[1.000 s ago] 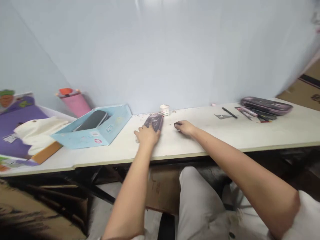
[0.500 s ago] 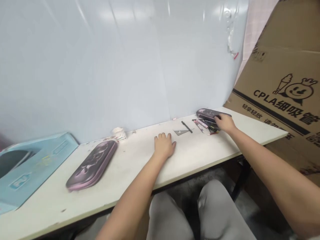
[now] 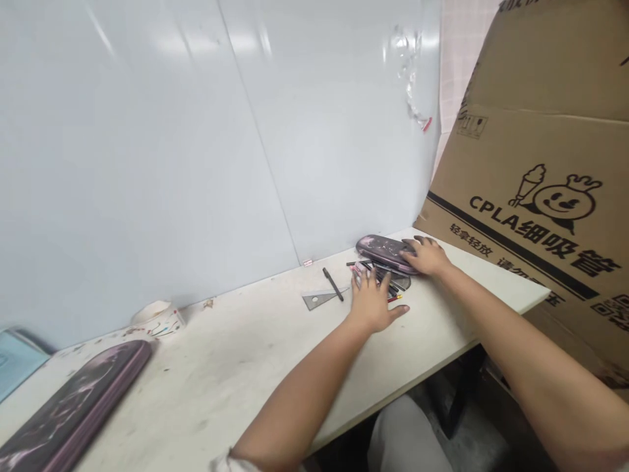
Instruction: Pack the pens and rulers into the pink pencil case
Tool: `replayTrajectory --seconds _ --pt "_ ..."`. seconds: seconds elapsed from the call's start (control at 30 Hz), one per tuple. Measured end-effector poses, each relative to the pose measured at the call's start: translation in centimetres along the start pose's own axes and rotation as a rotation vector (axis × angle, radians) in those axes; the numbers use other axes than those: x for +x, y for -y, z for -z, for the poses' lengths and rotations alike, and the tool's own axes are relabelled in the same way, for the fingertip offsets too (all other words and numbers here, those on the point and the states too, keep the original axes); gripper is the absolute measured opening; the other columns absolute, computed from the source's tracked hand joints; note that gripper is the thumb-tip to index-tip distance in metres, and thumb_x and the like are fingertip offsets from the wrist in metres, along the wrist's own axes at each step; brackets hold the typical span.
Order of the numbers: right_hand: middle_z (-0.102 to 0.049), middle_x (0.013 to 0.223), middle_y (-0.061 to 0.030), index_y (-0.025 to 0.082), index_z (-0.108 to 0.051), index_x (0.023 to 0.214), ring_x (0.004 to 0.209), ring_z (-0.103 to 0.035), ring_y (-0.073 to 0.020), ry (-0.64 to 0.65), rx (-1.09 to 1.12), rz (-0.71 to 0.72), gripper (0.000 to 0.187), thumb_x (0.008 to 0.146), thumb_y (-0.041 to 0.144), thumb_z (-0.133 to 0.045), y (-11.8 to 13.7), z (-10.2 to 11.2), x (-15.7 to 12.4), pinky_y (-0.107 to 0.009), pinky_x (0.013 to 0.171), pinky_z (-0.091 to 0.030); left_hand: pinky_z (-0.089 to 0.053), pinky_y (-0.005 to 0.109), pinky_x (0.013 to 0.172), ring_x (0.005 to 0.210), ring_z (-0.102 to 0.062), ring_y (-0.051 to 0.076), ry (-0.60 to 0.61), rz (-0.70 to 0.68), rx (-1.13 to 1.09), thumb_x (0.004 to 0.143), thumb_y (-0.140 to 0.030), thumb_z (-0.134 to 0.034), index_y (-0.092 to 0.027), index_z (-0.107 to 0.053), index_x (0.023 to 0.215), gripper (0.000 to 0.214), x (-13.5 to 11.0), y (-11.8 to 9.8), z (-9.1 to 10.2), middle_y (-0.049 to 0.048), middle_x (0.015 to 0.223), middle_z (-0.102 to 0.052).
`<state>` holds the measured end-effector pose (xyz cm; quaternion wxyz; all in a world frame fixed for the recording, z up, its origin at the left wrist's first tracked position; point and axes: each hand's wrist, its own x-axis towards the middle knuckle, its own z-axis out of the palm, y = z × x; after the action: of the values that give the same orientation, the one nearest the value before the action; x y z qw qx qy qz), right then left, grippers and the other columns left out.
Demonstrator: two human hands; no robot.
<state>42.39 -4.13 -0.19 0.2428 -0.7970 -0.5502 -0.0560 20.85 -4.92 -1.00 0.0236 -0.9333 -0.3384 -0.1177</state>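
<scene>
My left hand is spread over a small pile of pens and pencils, its fingers apart and hiding part of the pile. My right hand rests on the right end of a dark pink-and-black pencil case, fingers stretched across its top. That case lies near the wall, just behind the pens. To the left of my left hand are a grey triangular ruler and a black pen; the pen's lower end is by the ruler.
A second pencil case lies at the table's left. Behind it, a paper cup stands by the wall. A light-blue item is at the far left. A large cardboard box leans beyond the table's right end.
My left hand has moved right from the bare tabletop to the pens. My right hand's fingers have spread over the case. The view has turned right.
</scene>
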Motion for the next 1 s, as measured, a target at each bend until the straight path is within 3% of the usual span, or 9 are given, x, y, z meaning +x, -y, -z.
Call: replayTrajectory --seconds 0.17,0.37,0.63,1.0 --pt "-0.043 0.129 -0.0135 0.023 -0.042 0.129 0.115 -0.040 -0.0290 0.048 0.001 0.021 0.055 0.085 0.052 -0.029 0.7 -1.4 -1.2 -0.041 0.091 -0.033 -0.011 0.061 0.101 0.133 -0.011 0.038 0.064 -0.021 -0.077 0.074 -0.071 -0.027 -0.032 -0.024 0.137 0.074 1.2 0.1 -0.8 0.0101 0.146 -0.021" --pt "-0.045 0.119 -0.0185 0.015 -0.043 0.126 0.106 -0.041 -0.0317 0.016 -0.106 0.092 0.064 0.079 0.059 -0.037 5.3 -0.7 -4.9 -0.039 0.082 -0.038 -0.008 0.071 0.094 0.133 -0.008 0.041 0.072 0.065 -0.090 0.071 -0.073 -0.031 -0.037 -0.034 0.131 0.070 0.0 2.7 0.0 0.0070 0.145 -0.025" --pt "-0.047 0.114 -0.0164 0.015 -0.047 0.118 0.100 -0.043 -0.0320 -0.019 -0.160 0.117 0.059 0.080 0.059 -0.033 11.7 -1.2 -8.8 -0.039 0.073 -0.041 -0.014 0.072 0.092 0.134 -0.007 0.037 0.132 0.082 -0.108 0.071 -0.072 -0.035 -0.038 -0.033 0.131 0.068 -5.1 6.6 2.5 0.0040 0.147 -0.021" --pt "-0.045 0.118 -0.0188 0.013 -0.045 0.118 0.104 -0.041 -0.0333 0.031 -0.113 0.228 0.062 0.076 0.059 -0.041 20.1 -3.2 -11.9 -0.042 0.076 -0.041 -0.015 0.070 0.094 0.133 -0.010 0.036 0.010 0.126 -0.103 0.074 -0.068 -0.038 -0.034 -0.043 0.125 0.062 -13.1 12.3 4.0 0.0061 0.143 -0.029"
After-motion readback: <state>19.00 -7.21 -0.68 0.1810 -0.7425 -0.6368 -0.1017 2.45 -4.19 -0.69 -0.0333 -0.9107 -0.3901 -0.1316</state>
